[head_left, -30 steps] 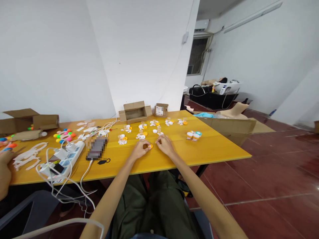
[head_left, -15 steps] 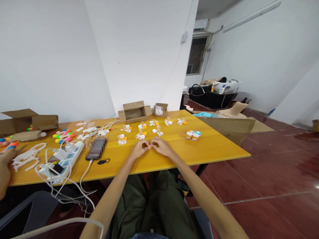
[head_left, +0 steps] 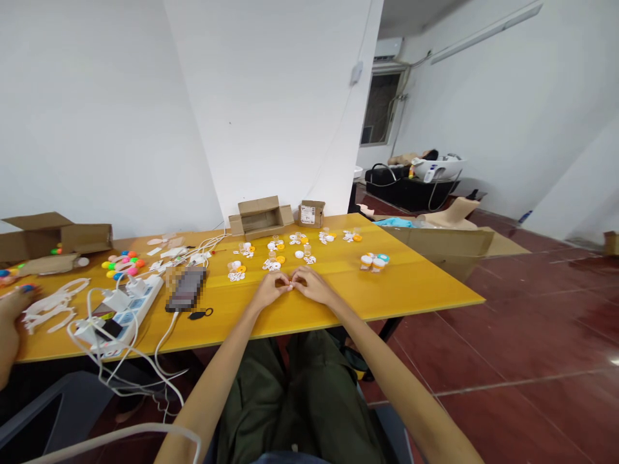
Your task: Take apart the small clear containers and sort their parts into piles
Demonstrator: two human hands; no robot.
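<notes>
My left hand point(head_left: 271, 288) and my right hand point(head_left: 311, 284) meet low over the table, thumbs and fingertips pinched together. What sits between the fingertips is too small and too covered to name. Just beyond them lie small heaps of white dotted discs point(head_left: 236, 276) with orange rings point(head_left: 242, 269), white caps point(head_left: 275, 265) and clear cups point(head_left: 307, 250). Off to the right stands a cluster of filled clear cups with white, orange and teal lids point(head_left: 374, 260).
Two cardboard boxes point(head_left: 261, 220) point(head_left: 311, 213) stand against the wall. On the left are a phone point(head_left: 186, 289), a power strip point(head_left: 128, 322) with cables, white plastic strips point(head_left: 58, 303) and coloured balls point(head_left: 123, 264). Another person's hand point(head_left: 14, 306) reaches in at the far left.
My fingers have shifted only slightly, still pinched together at the same spot. At the far left, the other person's hand has moved a little. The table items look unchanged.
</notes>
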